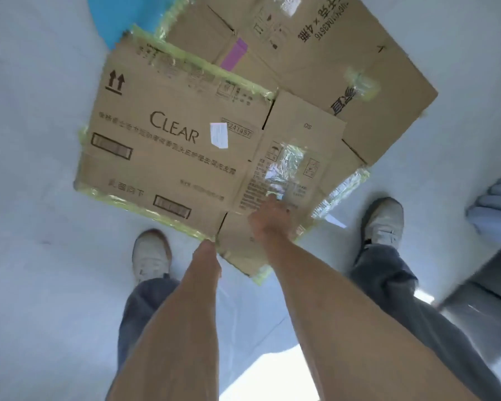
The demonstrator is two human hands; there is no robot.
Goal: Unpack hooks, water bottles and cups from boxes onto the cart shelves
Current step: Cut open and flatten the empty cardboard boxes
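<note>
A flattened cardboard box (171, 146) printed "CLEAR", edged with yellow-green tape, fills the middle of the head view. A second flattened brown box (330, 53) overlaps it at the upper right. My right hand (269, 221) grips the near flap of the CLEAR box from above. My left hand (207, 246) reaches under the box's near edge, so only the wrist shows and the fingers are hidden. No hooks, bottles or cups are in view.
My two feet in pale shoes (151, 256) (383, 221) stand on the light grey floor (41, 256). A blue sheet (119, 15) lies beyond the boxes. At the right edge are blue-grey stacked items (495, 204) and a dark grey surface (489, 299).
</note>
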